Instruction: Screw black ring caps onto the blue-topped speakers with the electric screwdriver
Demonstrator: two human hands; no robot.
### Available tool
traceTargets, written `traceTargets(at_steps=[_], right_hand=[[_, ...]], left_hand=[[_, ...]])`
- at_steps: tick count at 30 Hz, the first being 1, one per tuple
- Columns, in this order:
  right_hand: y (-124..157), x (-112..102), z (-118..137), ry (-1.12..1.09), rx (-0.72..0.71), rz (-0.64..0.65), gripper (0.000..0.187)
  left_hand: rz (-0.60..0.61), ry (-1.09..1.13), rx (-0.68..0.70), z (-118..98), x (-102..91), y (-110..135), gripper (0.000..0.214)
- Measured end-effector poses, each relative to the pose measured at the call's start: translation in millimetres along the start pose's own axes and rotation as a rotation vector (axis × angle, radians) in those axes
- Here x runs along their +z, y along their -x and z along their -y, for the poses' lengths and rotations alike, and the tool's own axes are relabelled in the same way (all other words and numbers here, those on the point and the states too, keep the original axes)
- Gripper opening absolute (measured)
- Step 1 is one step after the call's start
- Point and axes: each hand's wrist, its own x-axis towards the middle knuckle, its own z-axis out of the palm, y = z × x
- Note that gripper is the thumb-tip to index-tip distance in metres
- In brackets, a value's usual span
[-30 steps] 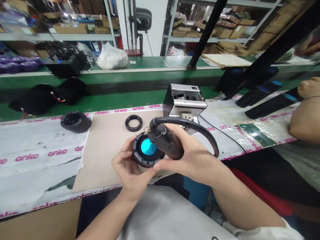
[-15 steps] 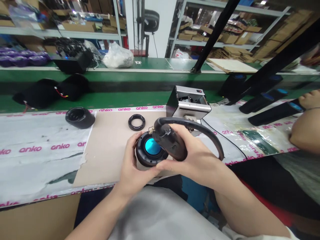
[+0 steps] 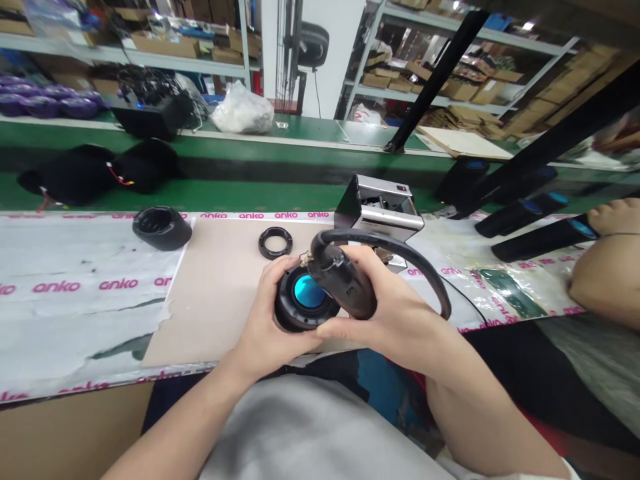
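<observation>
My left hand [image 3: 273, 320] is wrapped round the left side of a round black speaker [image 3: 307, 320] with a shiny blue centre facing up. In my right hand [image 3: 385, 303] is a black electric screwdriver [image 3: 347, 283], its thick cable looping out to the right. The screwdriver stands over the speaker's right side, and its tip is hidden. My right thumb reaches the speaker's near rim, close to my left thumb. Just behind the speaker a black ring [image 3: 261, 244] lies flat on the brown board [image 3: 210, 287].
A silver and black screw feeder [image 3: 380, 210] stands behind my right hand. Left of the board lies a black cylindrical housing [image 3: 163, 230]. Several black tubes with blue ends [image 3: 545, 240] are on the right, near another person's arm [image 3: 610, 273]. A black post [image 3: 440, 80] slants across the back.
The view has shifted slightly. Both hands keep the same grip on the speaker and screwdriver, which show little movement relative to each other.
</observation>
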Motion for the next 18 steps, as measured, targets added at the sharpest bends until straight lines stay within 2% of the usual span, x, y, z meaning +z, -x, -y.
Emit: traceTargets(at_steps=[4, 8, 13, 15, 18], right_hand=[[-7, -9, 8, 0.062, 0.133, 0.085, 0.08], [-10, -9, 9, 0.033, 0.133, 0.067, 0.086], [-10, -14, -5, -0.121, 0.112, 0.019, 0.08], [-7, -26, -14, -0.315, 0.123, -0.124, 0.067], [2, -52, -26, -0.664, 0.05, -0.55, 0.039]], left_hand=[[-0.005, 0.037, -0.045, 1, -1.0, 2, 0.106], [0.027, 0.171, -0.079, -1, -1.7, -5, 0.125], [-0.038, 0.109, -0.157, -9, 1.4, -11, 0.093], [-0.04, 0.085, -0.144, -12, 1.0, -11, 0.086], [-0.038, 0.068, -0.106, -12, -0.8, -11, 0.084]])
